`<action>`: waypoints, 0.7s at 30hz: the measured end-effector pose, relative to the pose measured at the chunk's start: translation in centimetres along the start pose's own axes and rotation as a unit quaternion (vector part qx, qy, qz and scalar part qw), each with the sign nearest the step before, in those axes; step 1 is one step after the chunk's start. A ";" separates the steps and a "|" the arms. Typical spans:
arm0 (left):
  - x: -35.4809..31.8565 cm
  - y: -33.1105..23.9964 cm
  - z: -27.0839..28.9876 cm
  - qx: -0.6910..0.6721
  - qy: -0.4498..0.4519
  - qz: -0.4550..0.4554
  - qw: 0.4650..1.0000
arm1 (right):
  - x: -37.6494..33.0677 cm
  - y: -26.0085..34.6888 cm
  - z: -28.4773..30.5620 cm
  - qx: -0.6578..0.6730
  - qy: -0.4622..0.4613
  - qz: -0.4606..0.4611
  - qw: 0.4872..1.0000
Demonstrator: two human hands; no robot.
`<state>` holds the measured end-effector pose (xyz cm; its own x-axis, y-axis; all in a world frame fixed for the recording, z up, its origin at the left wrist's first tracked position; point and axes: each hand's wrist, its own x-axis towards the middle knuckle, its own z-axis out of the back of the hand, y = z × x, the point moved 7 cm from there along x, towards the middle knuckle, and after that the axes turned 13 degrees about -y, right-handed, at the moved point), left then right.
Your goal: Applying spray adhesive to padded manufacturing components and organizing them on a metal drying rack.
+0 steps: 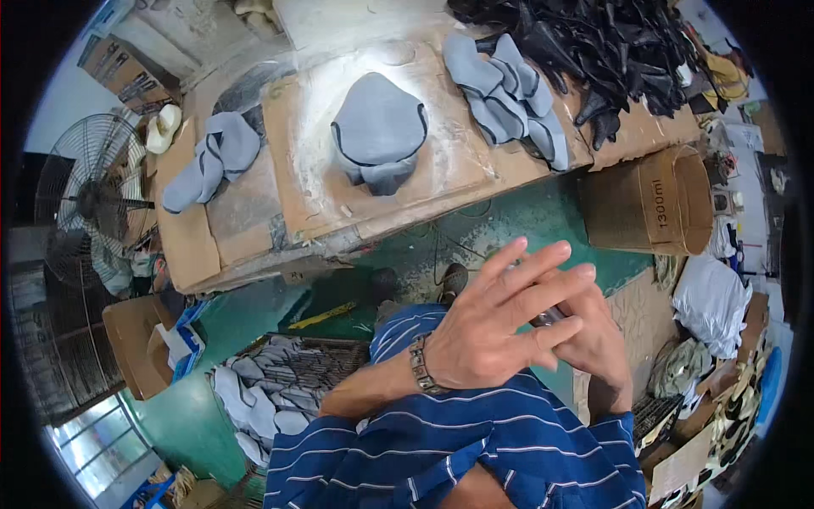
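Observation:
My left hand (509, 327), with a metal-link band (419, 365) at its wrist, is raised in front of my body with fingers stretched and apart. Close behind it is my right hand (600, 335), its fingers curled and largely hidden by the left. A small dark, shiny thing (548, 316) shows between the hands; its kind is unclear. Beyond them, on a cardboard-covered table, a stack of grey curved pieces with black edging (380, 123), resembling shoe uppers, rests on a powdery white board (314, 182). Neither hand touches it.
More grey pieces lie at the table's left (216, 157) and right (509, 97), beside a heap of black pieces (610, 51). A fan (89, 195) stands left, a brown carton (649, 204) right. Below left, a crate (331, 360) holds grey pieces.

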<state>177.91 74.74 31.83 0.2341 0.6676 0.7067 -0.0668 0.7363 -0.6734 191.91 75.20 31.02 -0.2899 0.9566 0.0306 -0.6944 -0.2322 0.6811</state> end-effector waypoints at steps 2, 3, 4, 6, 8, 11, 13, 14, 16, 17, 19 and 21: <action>-1.0 -0.7 0.7 -0.028 -0.012 0.048 0.998 | 0.3 0.4 1.0 0.032 -0.054 0.053 0.997; -1.5 -0.5 1.2 -0.063 -0.021 0.091 0.994 | 0.4 0.8 1.1 0.035 -0.050 0.052 0.997; -2.3 -0.1 1.8 -0.052 -0.033 0.055 0.997 | 0.4 1.2 2.1 0.016 -0.094 0.036 0.995; -4.2 1.3 3.9 -0.001 -0.078 0.046 0.996 | -0.1 1.3 3.6 0.006 -0.122 -0.061 0.991; -5.4 3.3 5.5 0.045 -0.087 0.085 0.992 | -0.7 2.2 4.7 -0.010 -0.133 -0.061 0.989; -7.4 6.0 6.7 0.113 -0.088 0.159 0.977 | -1.8 2.9 5.7 -0.066 -0.191 -0.047 0.978; -10.5 7.8 7.7 0.155 -0.086 0.178 0.968 | -2.0 3.9 5.6 -0.098 -0.163 -0.015 0.982; -11.1 8.1 8.0 0.161 -0.094 0.208 0.960 | -2.1 3.7 5.8 -0.060 -0.111 -0.030 0.992; -12.5 9.1 8.3 0.176 -0.092 0.219 0.955 | -2.2 4.1 6.3 -0.075 -0.128 -0.016 0.989; -13.3 9.5 8.6 0.195 -0.094 0.231 0.949 | -2.3 4.3 6.3 -0.089 -0.143 0.003 0.986; -14.2 9.8 9.0 0.205 -0.103 0.248 0.941 | -2.1 4.2 6.0 -0.081 -0.149 0.008 0.985; -14.6 10.4 9.1 0.221 -0.113 0.237 0.939 | -2.0 4.2 6.4 -0.072 -0.169 0.010 0.983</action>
<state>164.94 73.66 16.51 -0.1318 0.9018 0.4116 -0.5200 0.2906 -0.8032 193.79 73.47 38.48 -0.0858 0.9498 0.3008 -0.7837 -0.2508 0.5683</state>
